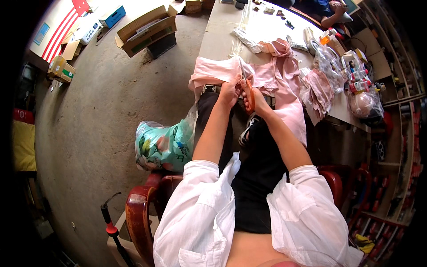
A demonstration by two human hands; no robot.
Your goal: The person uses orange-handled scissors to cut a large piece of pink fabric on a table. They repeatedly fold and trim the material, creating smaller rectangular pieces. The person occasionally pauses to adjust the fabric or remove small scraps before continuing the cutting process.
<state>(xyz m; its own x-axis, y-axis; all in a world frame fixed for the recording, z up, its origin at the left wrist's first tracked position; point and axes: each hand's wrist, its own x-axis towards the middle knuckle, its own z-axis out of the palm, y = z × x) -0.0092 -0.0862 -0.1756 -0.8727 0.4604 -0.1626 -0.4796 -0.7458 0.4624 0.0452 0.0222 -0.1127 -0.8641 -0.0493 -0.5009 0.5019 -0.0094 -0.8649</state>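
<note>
Pale pink cloth (213,70) lies over the near edge of the table, with a long part hanging down on the right. My left hand (230,92) grips the cloth near the table's edge. Just to the right, my right hand (256,99) is closed round the orange handles of a pair of scissors (250,95). The blades point away from me, upward across the cloth, between its left part and its right part. Whether the blades touch the cloth along their length I cannot tell. My fingertips partly hide the handles.
A folded pink cloth pile (316,91) and clear plastic bags (329,66) sit on the table's right. A teal flowered bag (163,144) stands on the floor beside my left leg. An open cardboard box (149,33) is farther off. Another person's arm (334,15) shows at the far right.
</note>
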